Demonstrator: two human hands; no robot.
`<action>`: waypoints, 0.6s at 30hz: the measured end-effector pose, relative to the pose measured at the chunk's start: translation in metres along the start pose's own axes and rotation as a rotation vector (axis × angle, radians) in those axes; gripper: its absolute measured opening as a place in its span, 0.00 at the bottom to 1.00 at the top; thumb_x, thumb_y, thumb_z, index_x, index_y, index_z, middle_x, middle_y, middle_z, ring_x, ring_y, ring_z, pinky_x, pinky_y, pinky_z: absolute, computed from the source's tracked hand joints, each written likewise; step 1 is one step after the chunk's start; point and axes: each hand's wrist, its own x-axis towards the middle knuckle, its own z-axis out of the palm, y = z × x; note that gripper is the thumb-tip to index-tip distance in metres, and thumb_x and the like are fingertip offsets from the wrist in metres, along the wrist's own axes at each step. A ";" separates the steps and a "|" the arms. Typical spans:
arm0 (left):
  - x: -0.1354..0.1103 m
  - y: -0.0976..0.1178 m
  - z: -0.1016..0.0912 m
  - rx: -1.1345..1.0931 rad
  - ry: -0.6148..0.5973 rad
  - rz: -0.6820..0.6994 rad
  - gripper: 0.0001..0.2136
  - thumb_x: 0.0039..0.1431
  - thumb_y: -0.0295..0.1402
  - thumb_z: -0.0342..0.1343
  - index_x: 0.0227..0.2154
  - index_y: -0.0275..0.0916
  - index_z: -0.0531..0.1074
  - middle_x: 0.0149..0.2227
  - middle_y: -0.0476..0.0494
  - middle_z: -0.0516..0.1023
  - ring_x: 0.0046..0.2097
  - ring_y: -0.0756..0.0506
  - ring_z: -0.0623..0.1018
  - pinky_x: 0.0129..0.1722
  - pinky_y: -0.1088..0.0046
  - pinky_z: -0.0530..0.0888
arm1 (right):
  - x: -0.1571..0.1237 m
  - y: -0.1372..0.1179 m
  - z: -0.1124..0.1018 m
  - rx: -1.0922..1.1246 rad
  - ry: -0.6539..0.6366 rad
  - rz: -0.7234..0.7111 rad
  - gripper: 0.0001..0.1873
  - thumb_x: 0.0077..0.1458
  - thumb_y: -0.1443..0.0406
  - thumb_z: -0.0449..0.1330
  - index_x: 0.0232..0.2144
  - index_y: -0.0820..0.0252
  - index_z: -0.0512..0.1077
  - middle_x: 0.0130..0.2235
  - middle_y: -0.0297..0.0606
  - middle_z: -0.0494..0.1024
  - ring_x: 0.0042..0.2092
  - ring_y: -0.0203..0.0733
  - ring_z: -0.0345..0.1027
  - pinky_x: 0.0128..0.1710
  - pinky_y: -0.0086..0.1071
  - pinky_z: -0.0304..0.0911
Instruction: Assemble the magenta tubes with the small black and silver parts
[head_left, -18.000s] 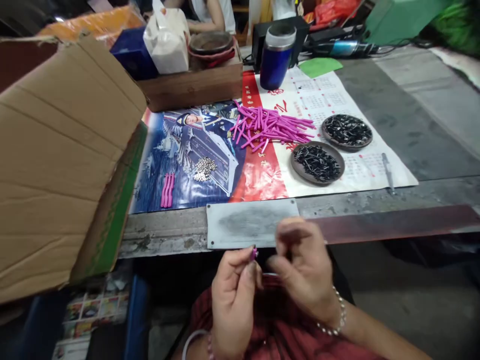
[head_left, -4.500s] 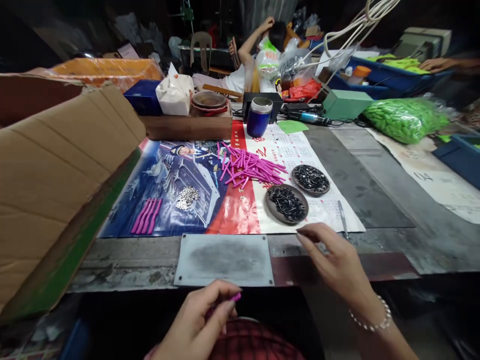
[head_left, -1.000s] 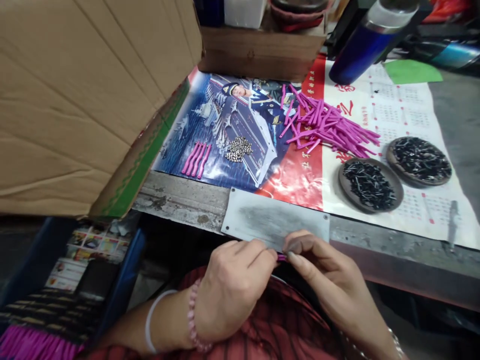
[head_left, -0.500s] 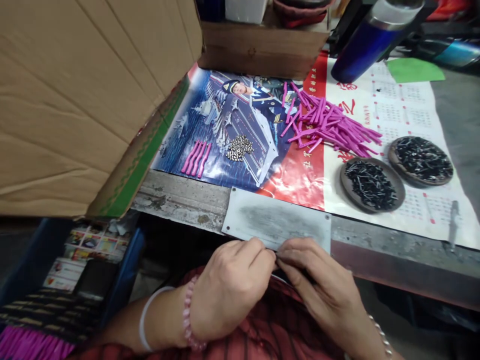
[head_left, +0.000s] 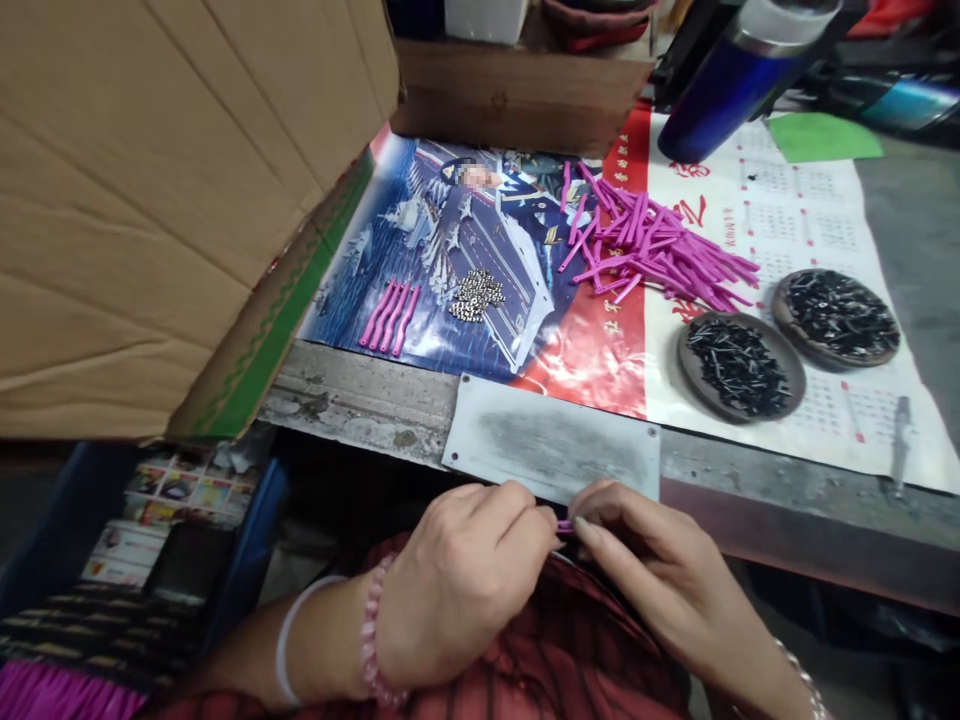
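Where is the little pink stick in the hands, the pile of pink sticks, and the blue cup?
Small pink stick [head_left: 564, 526], head view, its visible middle.
Pile of pink sticks [head_left: 660, 250], head view, pile centre.
Blue metal cup [head_left: 720, 90], head view, its side.

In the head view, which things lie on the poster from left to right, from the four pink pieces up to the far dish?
Row of four pink pieces → small heap of silver parts → pile of pink tubes → nearer dish of black parts → farther dish of black parts.

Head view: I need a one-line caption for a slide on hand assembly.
Left hand and right hand pinch a small pink piece together below the bench edge.
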 end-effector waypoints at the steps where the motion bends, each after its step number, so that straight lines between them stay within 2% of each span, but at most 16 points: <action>1: -0.001 -0.001 0.000 -0.008 -0.011 -0.001 0.06 0.68 0.23 0.54 0.37 0.31 0.76 0.31 0.42 0.78 0.31 0.44 0.78 0.31 0.68 0.75 | 0.001 0.000 0.001 0.006 -0.007 0.009 0.09 0.69 0.66 0.54 0.33 0.56 0.67 0.32 0.31 0.73 0.33 0.33 0.68 0.34 0.24 0.64; 7: -0.007 -0.005 0.000 -0.064 -0.091 -0.021 0.07 0.70 0.26 0.50 0.42 0.34 0.74 0.35 0.43 0.79 0.35 0.44 0.79 0.35 0.68 0.76 | 0.004 0.001 0.005 0.021 -0.015 0.048 0.13 0.68 0.63 0.53 0.29 0.57 0.64 0.28 0.30 0.69 0.29 0.34 0.63 0.31 0.26 0.60; 13: -0.006 -0.007 0.001 0.053 -0.015 0.086 0.12 0.73 0.27 0.43 0.40 0.35 0.73 0.29 0.44 0.78 0.27 0.45 0.78 0.26 0.69 0.71 | 0.007 0.001 0.015 0.054 -0.022 0.176 0.15 0.66 0.60 0.52 0.27 0.57 0.62 0.26 0.30 0.67 0.29 0.35 0.59 0.28 0.27 0.58; 18: -0.010 -0.022 0.003 -0.151 -0.061 0.060 0.10 0.71 0.25 0.44 0.43 0.37 0.71 0.30 0.44 0.77 0.28 0.46 0.78 0.28 0.73 0.73 | 0.013 0.001 0.006 0.065 -0.008 0.153 0.17 0.68 0.56 0.53 0.28 0.57 0.63 0.27 0.30 0.68 0.30 0.35 0.61 0.30 0.27 0.59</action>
